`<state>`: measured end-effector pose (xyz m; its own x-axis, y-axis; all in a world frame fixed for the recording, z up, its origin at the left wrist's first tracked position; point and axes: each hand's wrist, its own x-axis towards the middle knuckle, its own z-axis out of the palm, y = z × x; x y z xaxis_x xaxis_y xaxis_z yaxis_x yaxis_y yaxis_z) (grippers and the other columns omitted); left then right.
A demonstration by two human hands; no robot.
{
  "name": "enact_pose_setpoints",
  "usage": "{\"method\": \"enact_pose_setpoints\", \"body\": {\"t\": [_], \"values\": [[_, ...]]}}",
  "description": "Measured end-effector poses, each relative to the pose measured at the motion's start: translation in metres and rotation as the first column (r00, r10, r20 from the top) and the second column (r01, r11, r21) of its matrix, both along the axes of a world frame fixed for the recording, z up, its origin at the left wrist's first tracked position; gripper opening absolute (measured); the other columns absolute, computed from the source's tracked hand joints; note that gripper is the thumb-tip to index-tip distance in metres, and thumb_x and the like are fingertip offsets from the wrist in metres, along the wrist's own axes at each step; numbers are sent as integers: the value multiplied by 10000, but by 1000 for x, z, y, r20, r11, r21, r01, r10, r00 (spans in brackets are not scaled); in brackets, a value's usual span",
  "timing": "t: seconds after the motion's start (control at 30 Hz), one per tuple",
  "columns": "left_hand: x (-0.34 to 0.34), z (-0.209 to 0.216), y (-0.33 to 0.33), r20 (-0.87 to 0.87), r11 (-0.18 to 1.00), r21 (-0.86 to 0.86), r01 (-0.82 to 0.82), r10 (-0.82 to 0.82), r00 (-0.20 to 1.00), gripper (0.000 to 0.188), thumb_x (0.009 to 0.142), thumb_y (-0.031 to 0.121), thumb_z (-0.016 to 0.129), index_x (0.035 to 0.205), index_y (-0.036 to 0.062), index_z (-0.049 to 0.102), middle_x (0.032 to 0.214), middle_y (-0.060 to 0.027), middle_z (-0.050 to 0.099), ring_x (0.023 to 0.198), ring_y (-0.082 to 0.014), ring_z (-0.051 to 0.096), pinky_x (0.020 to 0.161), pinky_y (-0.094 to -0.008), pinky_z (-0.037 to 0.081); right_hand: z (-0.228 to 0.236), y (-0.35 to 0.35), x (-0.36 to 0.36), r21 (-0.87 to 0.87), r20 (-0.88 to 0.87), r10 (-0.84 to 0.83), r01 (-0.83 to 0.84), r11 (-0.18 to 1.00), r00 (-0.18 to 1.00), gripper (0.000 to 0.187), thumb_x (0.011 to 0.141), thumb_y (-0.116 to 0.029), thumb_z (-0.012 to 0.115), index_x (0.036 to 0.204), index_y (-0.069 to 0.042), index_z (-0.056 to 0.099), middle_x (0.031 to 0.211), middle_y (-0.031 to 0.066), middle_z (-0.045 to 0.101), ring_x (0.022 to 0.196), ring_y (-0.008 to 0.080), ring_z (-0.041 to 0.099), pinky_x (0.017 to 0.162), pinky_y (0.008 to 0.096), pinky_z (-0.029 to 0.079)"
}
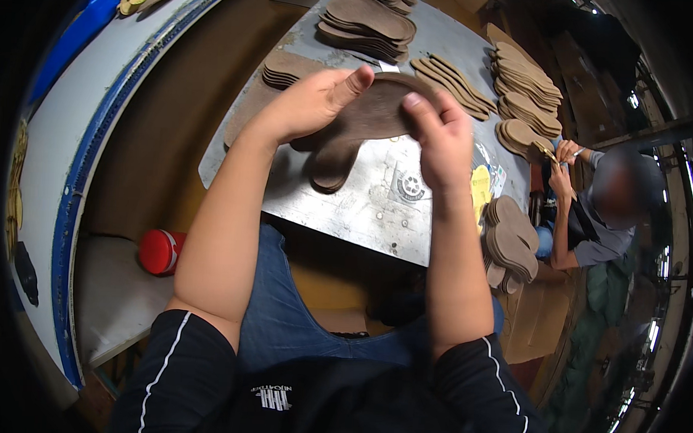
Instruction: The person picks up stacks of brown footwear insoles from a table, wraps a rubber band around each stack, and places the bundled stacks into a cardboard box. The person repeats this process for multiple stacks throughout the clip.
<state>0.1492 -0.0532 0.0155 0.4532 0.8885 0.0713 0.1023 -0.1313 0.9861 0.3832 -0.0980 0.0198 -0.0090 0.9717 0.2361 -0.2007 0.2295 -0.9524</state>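
Note:
Above the metal-topped table (369,221), a small stack of dark brown shoe insoles (377,111) is held between my two hands, slightly smeared by motion. My left hand (312,101) grips its left end, the thumb raised and the fingers mostly hidden behind it. At the right end, my right hand (441,140) pinches the stack with its thumb on the upper face. Just below the held stack, other brown insoles (334,169) lie on the tabletop, partly covered by it.
Brown insole stacks (367,25) stand at the table's far side, with more insoles (284,68) left of my hands. Lighter insoles (523,74) line the right side; another pile (510,241) sits near my right forearm. A co-worker (606,203) works at right. A red-lidded container (159,252) stands left.

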Motion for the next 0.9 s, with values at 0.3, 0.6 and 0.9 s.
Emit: {"method": "enact_pose_setpoints", "body": {"t": [0.3,0.6,0.9], "values": [[22,-1,3,33,960,-274,-53,64,997,523,969,169,881,1374,-93,679,1181,-187,802,952,-200,799,814,-342,653,-15,46,45,-94,116,-53,64,994,992,409,1123,-335,737,1387,-29,673,1218,52,720,1036,150,727,861,352,648],[26,-1,-3,469,810,-561,-173,483,740,428,1034,185,817,1355,-55,665,1217,-194,771,1127,-270,787,921,-453,682,-136,23,49,185,882,-287,285,940,374,161,977,-171,800,1062,-42,847,986,177,775,887,347,763,846,444,603],[37,-7,-6,550,696,-713,88,478,685,394,1113,199,673,1421,-46,655,1297,-173,776,1188,-308,757,1054,-497,618,-126,8,31,354,916,-380,189,916,124,125,984,-152,759,961,-29,757,1020,177,723,983,404,702,859,516,564]]}}
